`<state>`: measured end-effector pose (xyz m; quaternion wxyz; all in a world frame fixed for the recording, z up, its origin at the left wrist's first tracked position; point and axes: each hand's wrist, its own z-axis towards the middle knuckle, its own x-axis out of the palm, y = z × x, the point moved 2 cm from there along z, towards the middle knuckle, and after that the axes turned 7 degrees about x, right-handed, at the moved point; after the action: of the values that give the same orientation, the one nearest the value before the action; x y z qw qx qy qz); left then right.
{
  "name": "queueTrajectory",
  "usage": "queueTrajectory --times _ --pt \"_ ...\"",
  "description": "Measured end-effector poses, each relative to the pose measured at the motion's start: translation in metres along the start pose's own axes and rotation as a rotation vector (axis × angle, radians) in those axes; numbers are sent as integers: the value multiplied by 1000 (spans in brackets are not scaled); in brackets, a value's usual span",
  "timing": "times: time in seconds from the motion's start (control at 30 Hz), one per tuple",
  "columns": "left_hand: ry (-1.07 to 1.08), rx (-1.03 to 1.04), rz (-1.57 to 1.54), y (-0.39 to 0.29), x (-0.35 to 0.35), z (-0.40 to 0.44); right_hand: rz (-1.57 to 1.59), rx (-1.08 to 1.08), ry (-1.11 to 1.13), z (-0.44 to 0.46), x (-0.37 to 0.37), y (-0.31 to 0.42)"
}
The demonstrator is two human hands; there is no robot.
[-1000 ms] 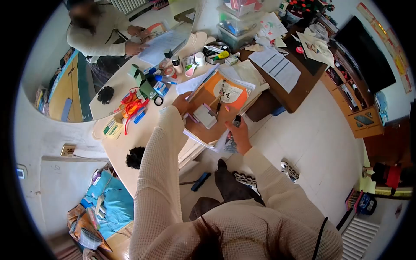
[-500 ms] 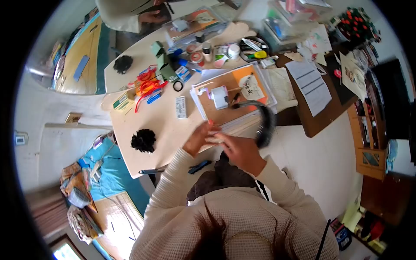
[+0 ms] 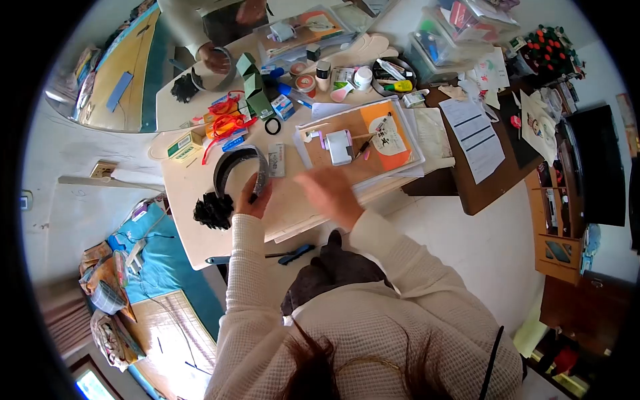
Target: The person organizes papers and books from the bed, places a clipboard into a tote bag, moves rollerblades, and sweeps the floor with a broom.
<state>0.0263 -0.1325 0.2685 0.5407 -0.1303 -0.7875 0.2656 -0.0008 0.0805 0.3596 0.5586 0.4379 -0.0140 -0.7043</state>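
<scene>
My left hand [image 3: 255, 199] is closed around one end of a wide, dark, shiny headband [image 3: 235, 159], whose curve arches up and to the left over the table. Just left of that hand lies a black ruffled bunch [image 3: 213, 211] that looks like a scrunchie. The headband's right side partly covers a small white printed box [image 3: 276, 160]. My right hand [image 3: 331, 193] is over the table's front part, apart from the headband, its fingers smeared by motion. Beyond it is a clear-cased board [image 3: 350, 175] bearing a white and lilac device [image 3: 339, 147].
Tangled red ribbon [image 3: 228, 125], green boxes [image 3: 257, 95], jars and a black tray [image 3: 412, 77] of tools crowd the table's back. A mirror [image 3: 143, 80] stands behind. Papers [image 3: 473, 137] cover a dark table at right. A blue-handled item [image 3: 217, 260] lies at the front edge.
The headband has passed from my right hand to my left and moved left across the table. My left hand went left toward the black bunch; my right hand shifted slightly left and up.
</scene>
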Motion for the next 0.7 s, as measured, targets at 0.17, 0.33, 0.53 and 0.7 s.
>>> queueTrajectory --times 0.17,0.33,0.53,0.7 --pt "-399 117 305 3 -3 -15 -345 299 -205 6 -50 -105" --pt "-655 160 362 12 0 -37 -374 290 -41 20 -56 -147" --pt "-649 215 557 24 -8 -61 -574 296 48 1 -56 -159" --pt "-435 255 738 51 -33 -84 -676 379 200 -7 -78 -160"
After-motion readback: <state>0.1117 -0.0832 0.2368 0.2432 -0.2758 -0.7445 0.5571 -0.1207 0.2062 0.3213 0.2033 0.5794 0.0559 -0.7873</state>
